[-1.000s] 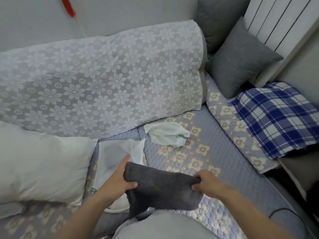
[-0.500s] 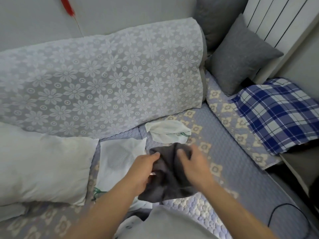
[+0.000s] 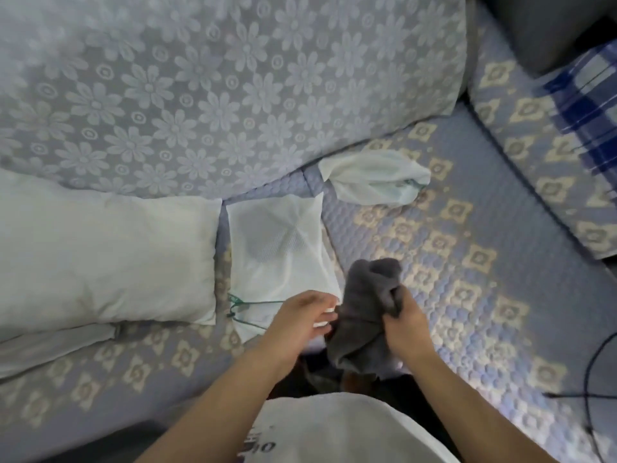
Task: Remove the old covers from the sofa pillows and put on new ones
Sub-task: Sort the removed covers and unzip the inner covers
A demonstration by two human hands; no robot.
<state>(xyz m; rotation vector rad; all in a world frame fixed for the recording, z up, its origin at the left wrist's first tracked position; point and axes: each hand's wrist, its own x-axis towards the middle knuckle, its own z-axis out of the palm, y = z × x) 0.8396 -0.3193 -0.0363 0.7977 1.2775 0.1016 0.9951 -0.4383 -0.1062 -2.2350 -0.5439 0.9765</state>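
A bunched-up grey cover (image 3: 362,305) is gripped in the right hand (image 3: 405,324), fingers curled into the fabric near its top, so the thing hangs in a rumpled wad just above the sofa seat (image 3: 450,262) at about 6 o'clock in the shot. The left hand (image 3: 302,317) is held flat-ish right beside it at 9 o'clock of the cover, fingers loose and spread, tips at the edge of the cloth but nothing really grabbed; whether they actually touch it can't be told because of the blur. A bare white pillow (image 3: 100,259) is laid on the seat over at 9 o'clock, and a flat white mesh bag (image 3: 278,242) with a green drawstring is parked just beside it, between pillow and hands. A second, crumpled white bag (image 3: 374,180) is seen at 12 o'clock from the hands, up against the backrest, which is draped in a lacy flower throw (image 3: 217,78). A blue plaid pillow (image 3: 591,105) is tucked at 2 o'clock, with a grey cushion (image 3: 547,25) cropped off at the top corner. A black cable (image 3: 591,372) is looped at 4 o'clock.
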